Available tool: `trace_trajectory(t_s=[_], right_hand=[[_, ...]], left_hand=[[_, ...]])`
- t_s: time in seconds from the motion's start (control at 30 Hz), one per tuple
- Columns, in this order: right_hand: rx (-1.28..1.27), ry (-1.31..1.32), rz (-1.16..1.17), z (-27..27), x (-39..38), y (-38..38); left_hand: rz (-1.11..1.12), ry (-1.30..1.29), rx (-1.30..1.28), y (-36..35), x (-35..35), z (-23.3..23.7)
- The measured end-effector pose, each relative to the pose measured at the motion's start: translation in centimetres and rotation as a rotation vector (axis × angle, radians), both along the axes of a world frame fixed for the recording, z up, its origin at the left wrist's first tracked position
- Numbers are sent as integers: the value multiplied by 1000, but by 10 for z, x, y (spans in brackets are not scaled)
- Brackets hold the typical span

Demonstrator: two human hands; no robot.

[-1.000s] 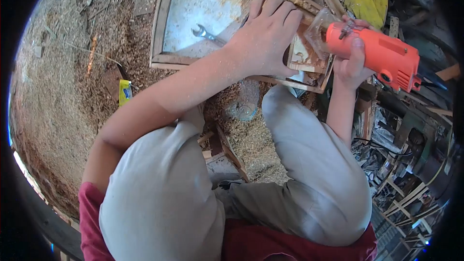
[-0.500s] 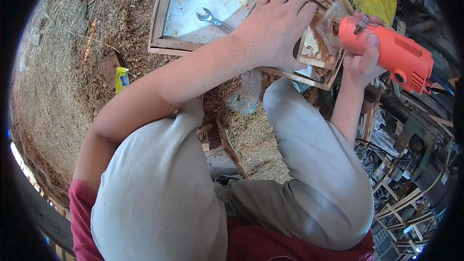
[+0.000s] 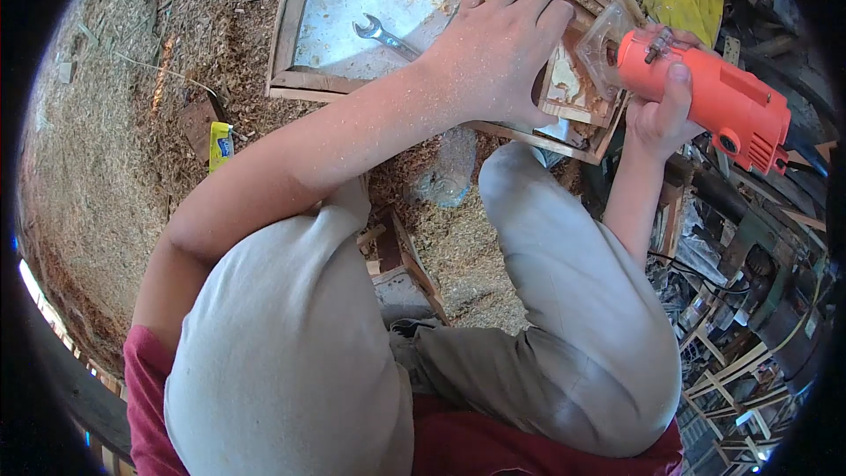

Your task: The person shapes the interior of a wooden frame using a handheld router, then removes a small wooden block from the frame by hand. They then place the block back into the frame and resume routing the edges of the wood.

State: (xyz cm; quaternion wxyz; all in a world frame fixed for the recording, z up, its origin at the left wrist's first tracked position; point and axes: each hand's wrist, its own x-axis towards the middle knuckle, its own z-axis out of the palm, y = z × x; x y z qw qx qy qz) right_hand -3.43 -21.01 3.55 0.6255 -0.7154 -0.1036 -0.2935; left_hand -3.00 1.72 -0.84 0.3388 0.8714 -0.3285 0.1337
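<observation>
In my right hand (image 3: 663, 115) is a trim router (image 3: 705, 92) with an orange-red body and a clear plastic base, lying on its side. Its base rests against the right end of a small wooden piece (image 3: 573, 92), whose outline is partly covered. My left hand (image 3: 507, 57) is wrapped over that piece from above, thumb on the near side and fingers curled on the far side. Beneath it lies a white board with a wooden rim (image 3: 322, 79), dusted with sawdust. An open-ended wrench (image 3: 385, 36) lies on the board, its other end hidden by my left forearm.
Wood shavings (image 3: 115, 211) cover the ground on the left, with a yellow packet (image 3: 220, 145) among them. A clear plastic bottle (image 3: 445, 172) lies between my knees and the board. A yellow cloth (image 3: 686, 4) sits at the back right. Wood scraps and machine parts (image 3: 767, 273) crowd the right side.
My left hand, the wooden piece, the board and the wrench have shifted very slightly to the left. The router in my right hand stays nearly in place.
</observation>
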Motion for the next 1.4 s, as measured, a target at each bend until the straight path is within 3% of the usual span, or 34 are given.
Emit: trace_trajectory(t_s=[1.13, 1.4], right_hand=[[-19, 16, -66, -4, -12, -11], [-30, 25, -73, -1, -12, -10]], left_hand=[[-88, 86, -23, 4, 6, 15], [-64, 32, 0, 0, 5, -1]])
